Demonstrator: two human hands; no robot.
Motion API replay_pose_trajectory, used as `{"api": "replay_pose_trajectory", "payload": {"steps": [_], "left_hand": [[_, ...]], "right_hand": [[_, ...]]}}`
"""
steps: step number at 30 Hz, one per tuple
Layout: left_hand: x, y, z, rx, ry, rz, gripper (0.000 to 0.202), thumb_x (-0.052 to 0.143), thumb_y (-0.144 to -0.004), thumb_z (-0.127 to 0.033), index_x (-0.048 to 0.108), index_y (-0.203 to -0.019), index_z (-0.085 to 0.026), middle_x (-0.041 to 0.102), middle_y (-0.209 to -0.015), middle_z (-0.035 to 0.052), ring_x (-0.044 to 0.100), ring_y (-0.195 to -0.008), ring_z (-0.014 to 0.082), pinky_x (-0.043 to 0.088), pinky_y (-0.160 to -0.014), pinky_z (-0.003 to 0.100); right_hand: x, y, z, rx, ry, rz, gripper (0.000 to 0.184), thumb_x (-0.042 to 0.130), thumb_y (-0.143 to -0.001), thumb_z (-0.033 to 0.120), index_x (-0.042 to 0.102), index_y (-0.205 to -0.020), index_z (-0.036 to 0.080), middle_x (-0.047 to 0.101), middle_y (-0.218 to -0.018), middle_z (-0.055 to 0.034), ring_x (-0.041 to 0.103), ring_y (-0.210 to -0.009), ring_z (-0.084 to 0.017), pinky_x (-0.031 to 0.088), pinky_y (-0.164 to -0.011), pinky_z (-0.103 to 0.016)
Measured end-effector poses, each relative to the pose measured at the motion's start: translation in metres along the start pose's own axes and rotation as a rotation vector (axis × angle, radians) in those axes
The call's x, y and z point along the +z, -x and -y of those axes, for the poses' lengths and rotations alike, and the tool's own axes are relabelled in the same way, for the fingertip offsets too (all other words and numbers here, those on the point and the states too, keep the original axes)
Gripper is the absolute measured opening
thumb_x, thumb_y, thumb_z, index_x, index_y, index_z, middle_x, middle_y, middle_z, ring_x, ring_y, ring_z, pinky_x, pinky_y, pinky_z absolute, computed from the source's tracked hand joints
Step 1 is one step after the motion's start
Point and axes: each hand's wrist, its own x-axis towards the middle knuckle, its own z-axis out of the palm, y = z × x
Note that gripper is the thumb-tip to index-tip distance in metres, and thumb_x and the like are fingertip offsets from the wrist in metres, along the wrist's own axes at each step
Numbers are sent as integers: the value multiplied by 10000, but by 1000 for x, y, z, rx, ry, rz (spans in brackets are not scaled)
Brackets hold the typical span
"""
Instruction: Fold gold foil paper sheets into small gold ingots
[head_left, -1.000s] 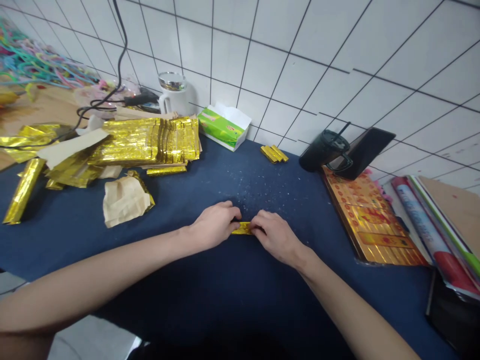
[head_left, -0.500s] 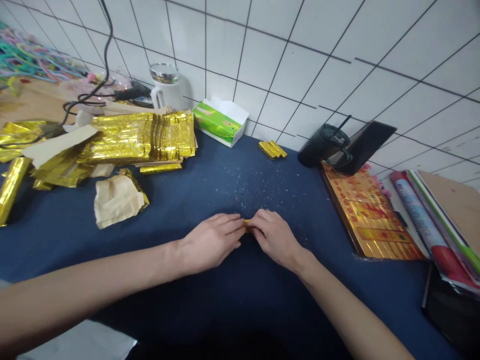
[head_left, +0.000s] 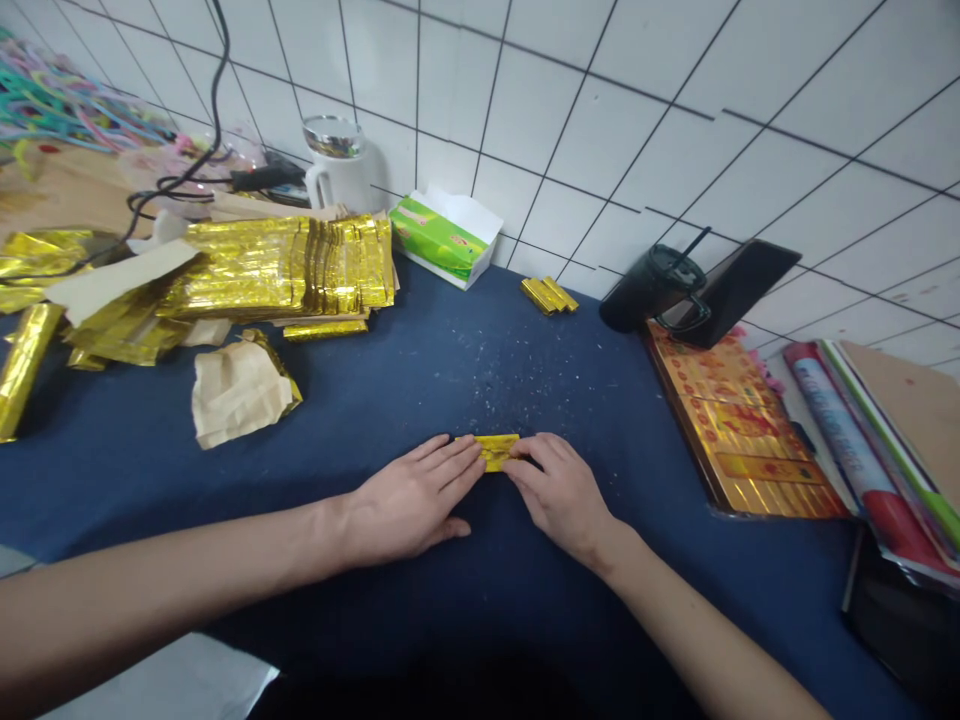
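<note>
A small folded gold foil paper strip lies on the dark blue tabletop between my two hands. My left hand is laid flat with its fingers stretched out, the fingertips pressing on the left end of the strip. At the right end, my right hand has its thumb and fingers pinched on the strip; the exact grip is partly hidden. Several small folded gold pieces sit near the wall. To the left are a big stack of gold foil sheets and a crumpled sheet, mostly paper side up.
Along the wall stand a white mug, a green tissue pack and a black cup with a straw beside a phone-like dark panel. At right are a stack of orange-gold printed papers and several folders.
My hands have drawn apart slightly, showing more of the gold strip, which now looks wider and flatter. My left fingers have straightened, with the thumb spread away.
</note>
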Motion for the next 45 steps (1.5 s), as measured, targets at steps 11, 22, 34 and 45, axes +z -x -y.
{"api": "replay_pose_trajectory", "payload": {"steps": [11, 22, 34, 45], "left_hand": [[9, -3, -22, -99, -88, -31, 840, 307, -801, -670, 350, -1325, -15, 331, -1396, 203, 243, -1321, 302, 177, -1070, 447], [6, -5, -26, -90, -66, -29, 910, 308, -748, -732, 373, -1315, -24, 367, -1377, 205, 242, -1317, 320, 191, -1058, 460], [10, -2, -28, -119, -103, -49, 866, 256, -785, -709, 343, -1339, -48, 312, -1414, 185, 200, -1332, 307, 190, -1044, 488], [12, 0, -26, -139, -102, -58, 877, 239, -777, -719, 322, -1351, -62, 260, -1433, 200, 147, -1343, 328, 172, -1039, 525]], "right_hand": [[1, -3, -11, -5, 108, -28, 243, 422, -868, 131, 652, -924, 185, 670, -975, -55, 571, -959, -185, 356, -968, -419], [-5, -10, 36, 5, 69, 326, 835, 287, -837, 620, 159, -1394, 11, 124, -1469, -201, 52, -1363, -283, 120, -1065, -563], [3, -12, -8, 18, 100, 420, 779, 243, -859, 601, 122, -1409, 63, 117, -1481, -163, 40, -1367, -250, 112, -1055, -575], [6, -10, -5, 53, 119, 358, 812, 291, -840, 610, 94, -1415, 71, 113, -1482, -171, 48, -1365, -270, 108, -1043, -595]]}}
